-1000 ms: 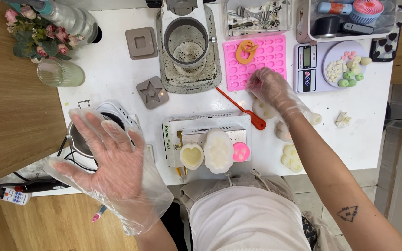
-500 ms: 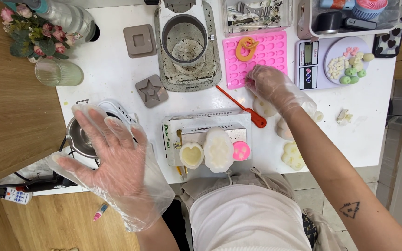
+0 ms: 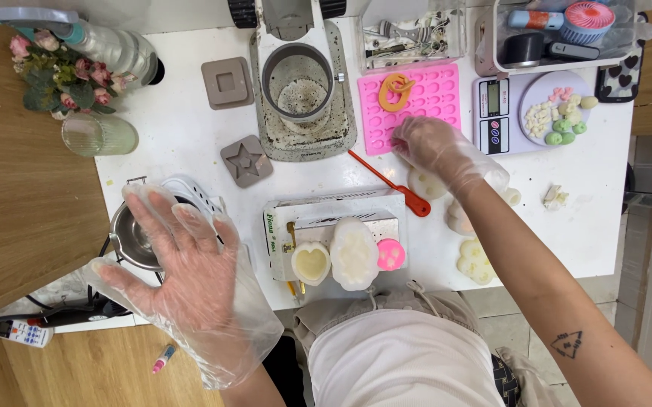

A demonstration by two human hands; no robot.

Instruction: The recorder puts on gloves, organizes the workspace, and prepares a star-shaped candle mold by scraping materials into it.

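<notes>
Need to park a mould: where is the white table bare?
Bare white table lies between the ribbed glass, the grey star mould and the square grey mould; another patch sits below the digital scale. It is crowded around the gloved right hand.

On your white table (image 3: pixel 190 136) sit a grey square mould (image 3: pixel 227 82) and a star mould (image 3: pixel 246 160). Beside them stands a stained melter (image 3: pixel 301 87). A scale (image 3: pixel 533 113) at the far right carries small green and white pieces. Flowers (image 3: pixel 62 79), a glass (image 3: pixel 100 135) and a spray bottle (image 3: pixel 107 41) stand at the left.
</notes>
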